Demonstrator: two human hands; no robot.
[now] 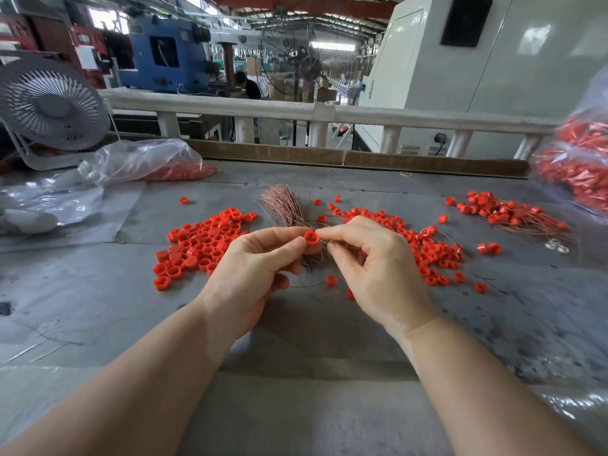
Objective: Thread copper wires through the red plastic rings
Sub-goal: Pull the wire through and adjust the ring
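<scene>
Head view looks down on a grey table (329,324) where both hands meet at the centre. Left hand (253,268) pinches a red ring (311,237) between thumb and forefinger, its open side turned toward the camera. Right hand (371,261) comes in from 3 o'clock, thumb and forefinger pinched together just beside the ring; whether a wire lies between them is too fine to tell. Its other fingers curl loosely.

Behind the hands, toward 12 o'clock, a wire bundle (284,205) of thin copper strands lies on the table, its lower end hidden by the fingers. At 9 o'clock from the ring sits a left pile (200,245) of loose red rings. At 3 o'clock a right pile (431,248) spreads out, with stray copper strands among it. Farther out at 2 o'clock is a threaded heap (506,212), rings with wires trailing from them.

A clear bag (148,159) with red rings lies at 10 o'clock, beside a white fan (52,103). Another bag of red pieces (579,159) sits at the right edge, blurred.
</scene>
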